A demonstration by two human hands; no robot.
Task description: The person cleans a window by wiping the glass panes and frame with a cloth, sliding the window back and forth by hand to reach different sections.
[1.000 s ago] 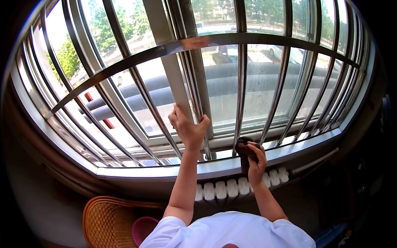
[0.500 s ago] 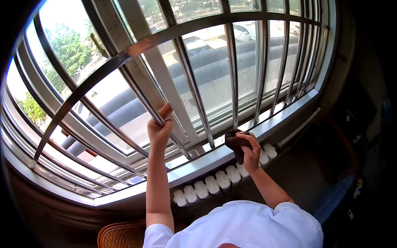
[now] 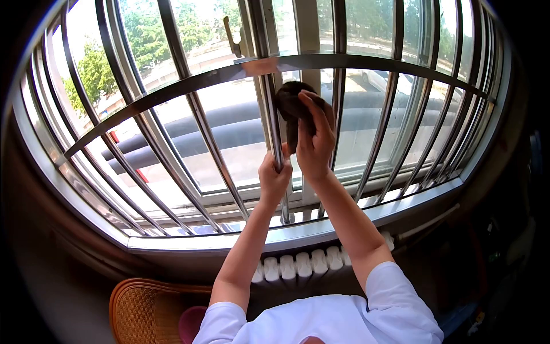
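My left hand (image 3: 275, 175) is wrapped round a vertical metal bar (image 3: 285, 209) of the window grille, low on the bar. Just above and to the right, my right hand (image 3: 317, 140) holds a dark brown cloth (image 3: 296, 103), its fingers bent over the cloth's right side. The cloth lies close beside the same bar, below the curved horizontal band (image 3: 206, 80); whether it touches the bar is hard to tell. Behind the bars stand the window frame and its glass (image 3: 361, 132).
Below the sill (image 3: 229, 242) is a white radiator (image 3: 303, 264) with a pipe running right. A wicker chair (image 3: 134, 309) and a maroon round object (image 3: 192, 322) are at the lower left. A window handle (image 3: 232, 37) shows behind the bars.
My right hand has lifted the cloth from near the sill up beside the bar. The window frame piece behind the bars has shifted right, and the view has turned back left.
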